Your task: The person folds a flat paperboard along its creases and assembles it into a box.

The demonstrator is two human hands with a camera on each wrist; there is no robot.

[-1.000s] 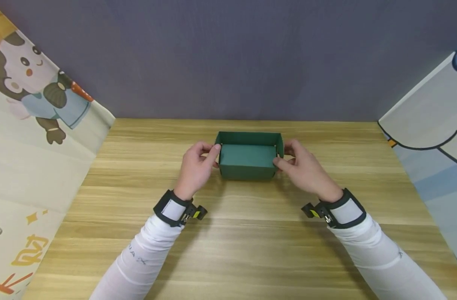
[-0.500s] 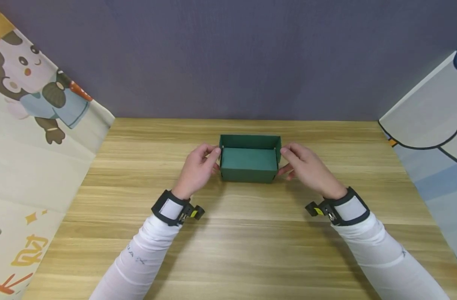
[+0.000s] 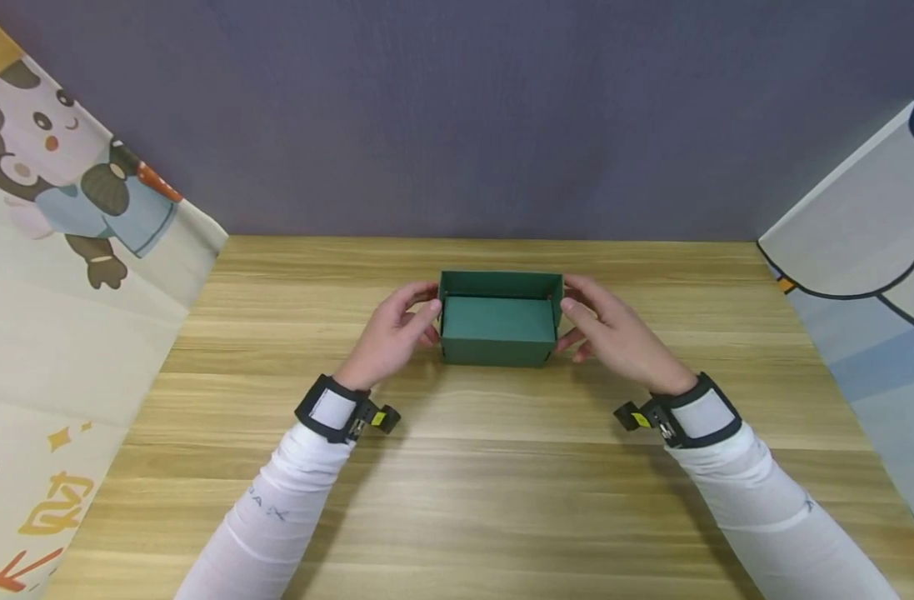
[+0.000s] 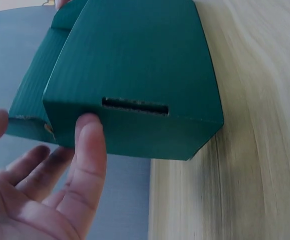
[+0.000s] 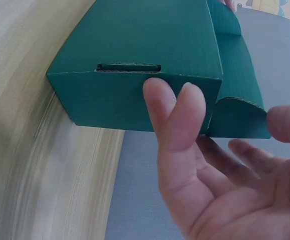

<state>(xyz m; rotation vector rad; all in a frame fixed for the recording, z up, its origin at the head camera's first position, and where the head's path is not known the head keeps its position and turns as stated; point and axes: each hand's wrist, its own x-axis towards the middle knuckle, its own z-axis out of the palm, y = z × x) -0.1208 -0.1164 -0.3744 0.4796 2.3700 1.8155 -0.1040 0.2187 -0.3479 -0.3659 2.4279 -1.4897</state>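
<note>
A green cardboard box (image 3: 497, 321) sits near the back of the wooden table, its lid (image 3: 501, 284) raised at the far side. Against the box's left end, my left hand (image 3: 391, 335) rests its fingertips, with the thumb by the lid's edge. At the opposite end, my right hand (image 3: 612, 335) touches the box side with loosely bent fingers. Its thumb is close to the lid's side tab (image 5: 237, 117). Both wrist views show a narrow slot along the top edge of the box end. The inside of the box is hidden.
The wooden table (image 3: 494, 500) spreads around the box. Behind it stands a plain dark blue-grey wall (image 3: 494, 117). Printed cartoon cloths hang at the left (image 3: 52, 333) and right (image 3: 861, 250).
The lid and box shifted slightly toward me. My right thumb left the box's inner right edge for the outer side of the lid, and my left hand moved slightly left.
</note>
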